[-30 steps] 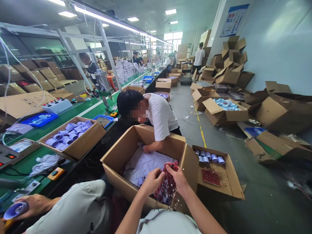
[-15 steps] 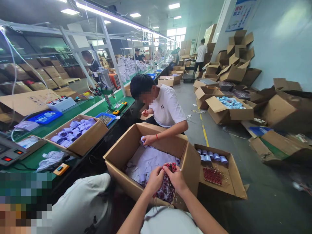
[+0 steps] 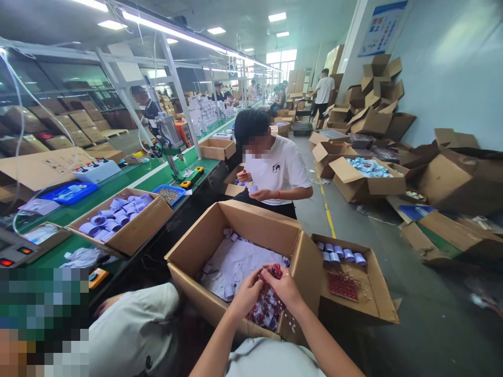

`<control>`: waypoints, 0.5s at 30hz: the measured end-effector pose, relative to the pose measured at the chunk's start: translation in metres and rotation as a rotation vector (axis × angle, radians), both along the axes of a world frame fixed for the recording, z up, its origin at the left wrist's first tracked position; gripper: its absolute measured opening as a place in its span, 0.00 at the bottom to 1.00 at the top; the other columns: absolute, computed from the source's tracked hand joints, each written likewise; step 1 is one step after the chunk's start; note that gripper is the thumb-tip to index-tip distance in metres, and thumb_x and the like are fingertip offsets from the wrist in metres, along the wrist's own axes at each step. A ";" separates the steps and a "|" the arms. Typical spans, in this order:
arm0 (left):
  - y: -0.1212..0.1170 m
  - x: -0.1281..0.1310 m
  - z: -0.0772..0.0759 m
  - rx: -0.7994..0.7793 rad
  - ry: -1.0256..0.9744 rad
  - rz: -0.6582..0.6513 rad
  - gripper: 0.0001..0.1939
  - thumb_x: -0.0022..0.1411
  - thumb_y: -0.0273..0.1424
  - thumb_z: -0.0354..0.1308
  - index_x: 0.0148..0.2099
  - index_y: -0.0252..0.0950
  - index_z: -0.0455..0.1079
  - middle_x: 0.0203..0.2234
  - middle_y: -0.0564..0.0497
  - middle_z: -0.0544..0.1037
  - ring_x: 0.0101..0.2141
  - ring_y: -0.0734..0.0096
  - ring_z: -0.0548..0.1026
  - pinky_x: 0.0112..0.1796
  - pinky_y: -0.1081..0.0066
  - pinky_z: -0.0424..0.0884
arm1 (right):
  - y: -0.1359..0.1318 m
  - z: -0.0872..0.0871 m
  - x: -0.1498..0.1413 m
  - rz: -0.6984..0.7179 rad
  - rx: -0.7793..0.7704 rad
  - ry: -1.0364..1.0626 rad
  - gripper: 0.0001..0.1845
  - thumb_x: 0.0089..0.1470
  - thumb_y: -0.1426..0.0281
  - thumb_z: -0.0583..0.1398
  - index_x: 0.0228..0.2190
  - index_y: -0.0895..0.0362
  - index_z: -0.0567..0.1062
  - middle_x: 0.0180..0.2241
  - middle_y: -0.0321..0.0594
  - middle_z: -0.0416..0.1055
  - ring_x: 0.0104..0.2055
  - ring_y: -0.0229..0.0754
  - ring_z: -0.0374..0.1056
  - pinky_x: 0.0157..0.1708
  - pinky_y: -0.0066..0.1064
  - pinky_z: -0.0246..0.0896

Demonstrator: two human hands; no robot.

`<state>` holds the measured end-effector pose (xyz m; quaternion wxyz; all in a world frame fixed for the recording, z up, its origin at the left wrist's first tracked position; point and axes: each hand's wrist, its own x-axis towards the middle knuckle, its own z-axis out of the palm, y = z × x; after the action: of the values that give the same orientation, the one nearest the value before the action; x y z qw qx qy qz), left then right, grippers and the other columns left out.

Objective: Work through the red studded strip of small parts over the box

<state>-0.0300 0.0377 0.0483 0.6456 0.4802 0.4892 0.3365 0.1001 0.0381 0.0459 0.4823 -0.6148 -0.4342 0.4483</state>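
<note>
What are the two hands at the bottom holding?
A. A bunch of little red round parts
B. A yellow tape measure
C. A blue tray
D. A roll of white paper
A: the left hand and the right hand both grip a dangling cluster of small red ring-shaped parts, held over the near edge of the big open cardboard box.

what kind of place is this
Most likely a factory assembly floor. A long green conveyor line runs past seated workers, open cardboard boxes hold small parts, and both hands, left hand and right hand, grip a tangled bunch of red components.
</note>
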 end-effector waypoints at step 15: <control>0.005 -0.005 -0.007 -0.107 -0.150 0.054 0.25 0.51 0.35 0.55 0.51 0.34 0.59 0.23 0.57 0.71 0.20 0.80 0.61 0.23 0.76 0.54 | -0.004 0.010 -0.002 0.035 0.100 -0.103 0.23 0.43 0.53 0.63 0.36 0.57 0.79 0.28 0.41 0.78 0.32 0.45 0.72 0.38 0.37 0.69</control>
<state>-0.0345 0.0427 0.0416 0.6957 0.4051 0.4697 0.3623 0.0977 0.0340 0.0558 0.4816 -0.6043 -0.4911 0.4022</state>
